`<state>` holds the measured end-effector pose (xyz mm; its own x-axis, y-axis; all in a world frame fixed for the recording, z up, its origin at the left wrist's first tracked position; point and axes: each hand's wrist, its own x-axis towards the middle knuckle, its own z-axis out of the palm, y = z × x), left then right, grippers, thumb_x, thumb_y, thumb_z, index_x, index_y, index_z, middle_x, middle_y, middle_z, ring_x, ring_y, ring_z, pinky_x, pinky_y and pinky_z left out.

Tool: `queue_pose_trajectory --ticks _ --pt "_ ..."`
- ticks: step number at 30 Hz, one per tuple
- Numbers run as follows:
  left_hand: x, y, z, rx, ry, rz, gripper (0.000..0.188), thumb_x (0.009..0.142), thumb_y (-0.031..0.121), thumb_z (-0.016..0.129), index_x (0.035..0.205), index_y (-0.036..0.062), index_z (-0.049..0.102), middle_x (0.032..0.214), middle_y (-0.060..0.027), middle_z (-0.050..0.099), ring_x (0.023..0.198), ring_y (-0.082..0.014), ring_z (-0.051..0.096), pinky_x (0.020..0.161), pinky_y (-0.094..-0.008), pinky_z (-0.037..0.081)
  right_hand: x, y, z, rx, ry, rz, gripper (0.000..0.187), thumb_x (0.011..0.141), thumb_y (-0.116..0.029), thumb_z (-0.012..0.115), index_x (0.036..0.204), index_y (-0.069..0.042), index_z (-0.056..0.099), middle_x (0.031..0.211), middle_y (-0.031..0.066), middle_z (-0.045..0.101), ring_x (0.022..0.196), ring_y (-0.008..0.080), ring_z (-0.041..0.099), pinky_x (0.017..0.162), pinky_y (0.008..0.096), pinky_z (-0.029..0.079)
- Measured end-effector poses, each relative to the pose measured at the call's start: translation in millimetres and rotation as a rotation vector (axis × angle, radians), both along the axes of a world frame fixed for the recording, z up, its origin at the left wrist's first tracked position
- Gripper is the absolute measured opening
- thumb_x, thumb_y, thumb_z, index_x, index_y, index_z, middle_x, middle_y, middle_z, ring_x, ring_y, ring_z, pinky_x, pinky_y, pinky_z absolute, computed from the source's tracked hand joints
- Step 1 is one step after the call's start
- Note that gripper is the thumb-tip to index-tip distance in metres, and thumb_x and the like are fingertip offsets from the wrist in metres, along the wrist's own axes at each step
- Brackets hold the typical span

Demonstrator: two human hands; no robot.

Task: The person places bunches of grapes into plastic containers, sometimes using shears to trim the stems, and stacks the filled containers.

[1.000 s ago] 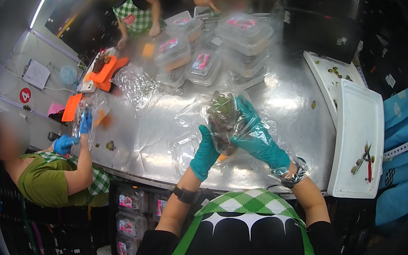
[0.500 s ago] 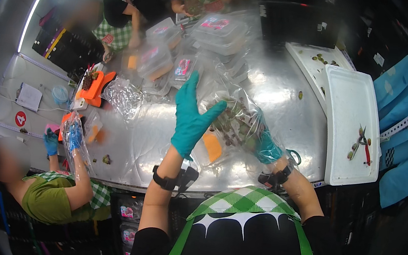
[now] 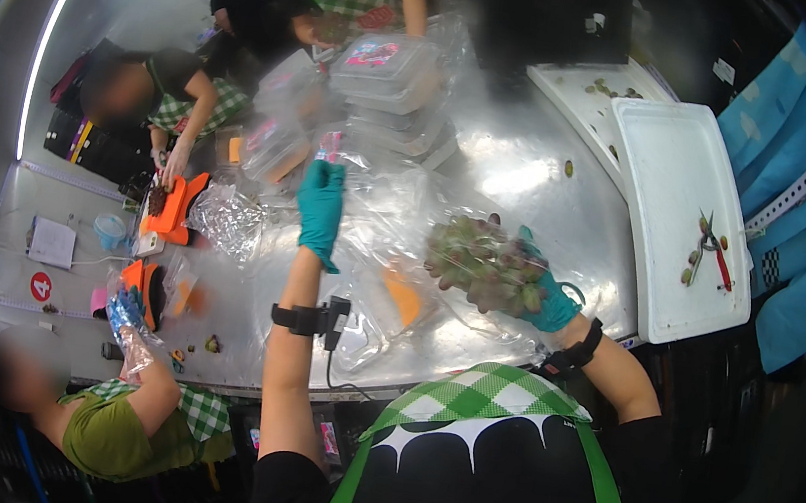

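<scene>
A bunch of reddish-green grapes point(image 3: 481, 260) rests in my right hand point(image 3: 553, 303), which is gloved in teal and cups it from the right side above the metal table. To the left, my left hand point(image 3: 320, 207), also in a teal glove, is stretched forward with its fingers closed at the edge of a clear plastic bag point(image 3: 370, 188). Its fingertips partly hide what they pinch. Beneath the hands lies crumpled clear plastic, with a clear container holding an orange piece point(image 3: 403, 296) between them.
Lidded clear boxes point(image 3: 384, 71) are stacked at the far side. At right, a white tray point(image 3: 669, 183) holds red-handled clippers point(image 3: 711, 249) and overlaps another tray point(image 3: 579, 103) of loose grapes. Co-workers stand left and far. Orange stands point(image 3: 169, 210) and crumpled plastic point(image 3: 226, 216) sit left.
The grapes, earlier under clear plastic, are now bare in my right hand. My left hand has moved left, away from them, and its spread fingers have closed.
</scene>
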<state>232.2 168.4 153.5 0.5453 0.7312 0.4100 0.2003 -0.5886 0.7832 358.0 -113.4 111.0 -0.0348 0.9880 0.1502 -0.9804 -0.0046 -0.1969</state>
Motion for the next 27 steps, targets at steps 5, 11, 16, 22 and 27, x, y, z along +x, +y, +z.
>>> queue_pose_trajectory --ticks 5,11,16,22,27 --pt "-34.7 42.2 -23.9 -0.004 -0.076 0.154 0.016 0.085 0.016 0.054 0.074 0.0057 0.049 0.063 0.0038 0.043 0.056 -0.0068 0.037 0.049 -0.0235 0.035 27.8 -39.1 -38.9 -0.06 -0.071 -0.078 0.075 0.08 -0.061 0.039 0.136 -0.014 0.024 0.13 0.0239 0.034 0.09 0.0263 0.05 0.063 0.0363 0.047" --pt "-55.9 60.8 -46.9 -0.264 -0.213 0.408 0.022 0.085 0.02 0.055 0.069 0.0079 0.045 0.058 0.0024 0.044 0.046 -0.0064 0.038 0.041 -0.022 0.033 43.2 -77.5 -23.7 -0.051 0.05 -0.363 0.069 0.082 -0.059 0.04 0.136 -0.019 0.024 0.133 0.0181 0.028 0.1 0.0305 0.041 0.078 0.0405 0.043" --pt "-26.1 26.3 -69.8 -0.389 -0.287 0.418 0.027 0.085 0.022 0.056 0.066 0.0088 0.042 0.056 0.0018 0.043 0.046 -0.0071 0.038 0.041 -0.0233 0.033 68.6 -98.7 -24.7 0.164 0.152 -0.319 0.074 0.082 -0.058 0.04 0.137 -0.013 0.017 0.131 0.0224 0.028 0.102 0.0356 0.045 0.063 0.0364 0.048" --pt "31.3 -30.4 -103.9 -0.608 -0.329 0.277 0.022 0.086 0.02 0.054 0.074 0.0055 0.044 0.064 -0.0033 0.049 0.044 -0.0112 0.047 0.037 -0.0253 0.042 67.3 -110.6 -14.1 0.012 0.02 -0.436 0.086 0.078 -0.062 0.045 0.137 -0.008 0.014 0.122 0.0244 0.037 0.091 0.0262 0.052 0.051 0.0209 0.048" --pt "54.4 -77.8 -98.6 -0.761 -0.172 0.23 0.024 0.081 0.012 0.057 0.1 0.0038 0.047 0.095 -0.0099 0.051 0.069 -0.0169 0.054 0.059 -0.03 0.049 52.0 -103.3 -16.8 -0.096 -0.197 -0.524 0.094 0.072 -0.07 0.044 0.137 -0.009 0.015 0.131 0.0238 0.03 0.1 0.0287 0.05 0.063 0.0289 0.05"
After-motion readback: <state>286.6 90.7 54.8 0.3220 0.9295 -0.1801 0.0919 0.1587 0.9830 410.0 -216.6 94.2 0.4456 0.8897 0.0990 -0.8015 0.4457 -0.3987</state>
